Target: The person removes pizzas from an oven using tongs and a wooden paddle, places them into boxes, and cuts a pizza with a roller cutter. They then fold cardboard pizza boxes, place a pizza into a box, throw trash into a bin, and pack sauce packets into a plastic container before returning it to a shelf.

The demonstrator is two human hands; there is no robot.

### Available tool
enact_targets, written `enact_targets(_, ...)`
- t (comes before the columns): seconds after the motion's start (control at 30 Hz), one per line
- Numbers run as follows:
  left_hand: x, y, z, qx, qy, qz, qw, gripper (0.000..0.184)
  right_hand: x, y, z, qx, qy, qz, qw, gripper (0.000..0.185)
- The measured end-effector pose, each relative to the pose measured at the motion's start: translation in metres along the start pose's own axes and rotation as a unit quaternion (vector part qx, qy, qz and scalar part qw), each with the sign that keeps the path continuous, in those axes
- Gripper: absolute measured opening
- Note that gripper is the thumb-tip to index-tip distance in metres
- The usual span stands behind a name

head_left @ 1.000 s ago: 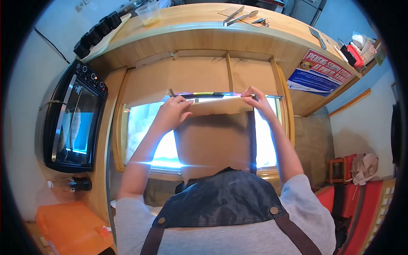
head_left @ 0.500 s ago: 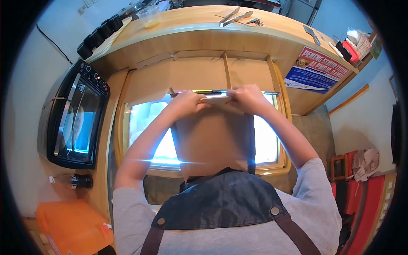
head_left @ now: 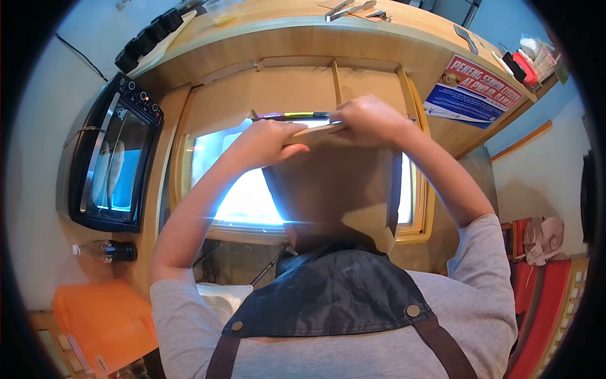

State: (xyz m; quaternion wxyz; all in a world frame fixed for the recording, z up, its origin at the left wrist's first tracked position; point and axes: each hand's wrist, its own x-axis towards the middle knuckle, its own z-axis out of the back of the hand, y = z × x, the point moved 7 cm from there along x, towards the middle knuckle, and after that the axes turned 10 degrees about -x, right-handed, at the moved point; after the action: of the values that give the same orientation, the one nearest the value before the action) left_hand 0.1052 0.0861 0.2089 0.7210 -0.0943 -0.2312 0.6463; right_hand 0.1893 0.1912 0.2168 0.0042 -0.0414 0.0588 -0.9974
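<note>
A large brown cardboard box [head_left: 334, 177] stands against my apron, partly over a brightly lit display case [head_left: 243, 196]. My left hand [head_left: 271, 142] is closed on the left part of a narrow cardboard flap [head_left: 312, 134] at the box's far edge, its thumb underneath. Close beside it, my right hand [head_left: 366, 120] is closed at the flap's right end, slightly blurred. Behind the hands lies more flat cardboard [head_left: 278, 91] with upright edges. A dark strip with yellow and purple marks [head_left: 293, 116] runs just beyond the flap.
A black toaster oven [head_left: 113, 158] stands at the left, with a dark bottle [head_left: 107, 251] and an orange container [head_left: 107, 322] nearer me. Tongs [head_left: 350, 9] lie on the wooden counter [head_left: 278, 19]. A poster [head_left: 470, 91] hangs at the right.
My right hand has moved left, towards my left hand, and its fingers have closed over the flap. The flap's visible part has narrowed and tilted. The lower box has shifted right.
</note>
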Motion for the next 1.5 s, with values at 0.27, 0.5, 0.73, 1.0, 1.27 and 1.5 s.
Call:
enact_targets(0.27, -0.002, -0.001, -0.012, 0.055, 0.028, 0.021, 0.998, 0.029, 0.021, 0.040, -0.027, 0.032, 0.010, 0.044, 0.998, 0.026)
enact_targets(0.5, -0.024, -0.025, 0.014, -0.128, -0.348, 0.086, 0.925, 0.023, 0.022, -0.056, 0.030, 0.205, -0.104, -0.033, 0.973, 0.032)
enact_targets(0.73, 0.047, -0.029, 0.011, -0.603, -0.356, 0.014, 0.714, 0.043, -0.020, -0.040, 0.048, 0.270, -0.307, -0.169, 0.897, 0.027)
enact_targets(1.0, 0.068, -0.015, -0.155, -0.551, -0.164, 0.138, 0.807, 0.024, -0.118, -0.018, -0.116, 0.463, -0.271, -0.354, 0.766, 0.035)
enact_targets(1.27, 0.067, -0.031, -0.257, -0.736, -0.082, 0.197, 0.642, 0.025, -0.189, -0.010, -0.169, 0.424, -0.235, -0.452, 0.748, 0.037)
enact_targets(1.5, 0.054, -0.043, -0.332, -0.822, 0.040, 0.265, 0.503, 0.028, -0.208, -0.038, -0.197, 0.426, -0.090, -0.545, 0.716, 0.056)
